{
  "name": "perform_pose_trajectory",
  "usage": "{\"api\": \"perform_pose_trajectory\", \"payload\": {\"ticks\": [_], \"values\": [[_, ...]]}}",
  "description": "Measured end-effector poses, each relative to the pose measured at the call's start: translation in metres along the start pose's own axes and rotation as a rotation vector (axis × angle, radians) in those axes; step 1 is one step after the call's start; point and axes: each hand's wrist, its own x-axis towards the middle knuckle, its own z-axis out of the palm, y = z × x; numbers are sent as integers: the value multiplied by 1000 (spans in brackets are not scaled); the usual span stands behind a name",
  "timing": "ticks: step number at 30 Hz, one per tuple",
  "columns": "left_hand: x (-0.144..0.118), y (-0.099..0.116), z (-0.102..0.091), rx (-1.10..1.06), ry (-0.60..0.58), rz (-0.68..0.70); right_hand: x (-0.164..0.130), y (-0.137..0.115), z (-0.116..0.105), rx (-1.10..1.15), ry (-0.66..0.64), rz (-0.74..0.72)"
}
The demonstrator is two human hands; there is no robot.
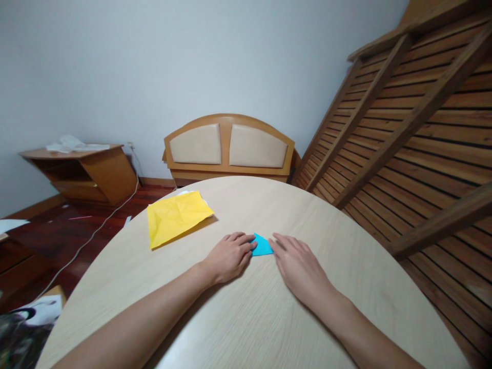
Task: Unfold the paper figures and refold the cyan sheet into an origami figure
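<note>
A small piece of folded blue paper (263, 246) lies on the round table, its top coming to a point and its lower edge straight. My left hand (231, 254) grips its left side, fingers bent and thumb on the paper. At the paper's right corner is my right hand (298, 264), with its fingers stretched out and fingertips at the edge. Part of the blue paper is hidden under the fingers. Farther left on the table rests a creased yellow sheet of paper (177, 218), with something white showing behind it.
The round pale wood table (238, 328) fills the front. Behind it stands a headboard (226, 119) against the wall. A slatted wooden frame (403, 138) leans on the right. At left are a low cabinet (102, 174) with white sheets on top and a cable (94, 237) across the floor.
</note>
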Motion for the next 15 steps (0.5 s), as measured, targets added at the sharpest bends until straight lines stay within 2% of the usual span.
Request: {"api": "perform_pose_trajectory", "payload": {"ticks": [2,6,9,15], "values": [[0,0,1,-5,3,-9,-8,-20,2,48,-48,-68],[-1,0,1,-10,4,-20,-18,-40,7,145,-262,-27],[-2,1,1,0,-2,-24,-19,-35,8,176,-299,-1],[-1,1,3,7,20,-18,-18,-11,12,179,-319,77]]}}
